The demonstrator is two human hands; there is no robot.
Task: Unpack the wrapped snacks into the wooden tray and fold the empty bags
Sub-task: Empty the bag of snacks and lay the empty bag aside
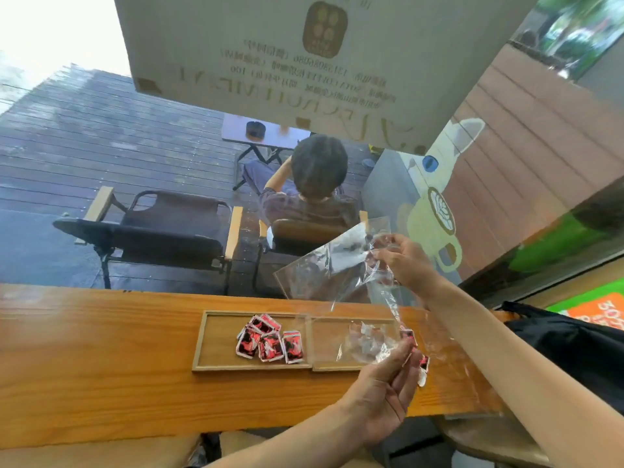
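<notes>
Right hand [403, 261] raised above the counter [101, 349], fingers pinched on the upper edge of a clear bag [324, 265] that hangs tilted in the air. Left hand [388, 383] lower, fingers closed on crumpled clear plastic and red snacks [422, 361] near the tray's [202, 339] right compartment; more snacks [270, 342] lie piled in the left compartment

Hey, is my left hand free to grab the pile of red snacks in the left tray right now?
Probably not right away. The left hand is already pinching clear plastic and a wrapped snack. The path to the pile of red snacks in the wooden tray looks open, though.
</notes>
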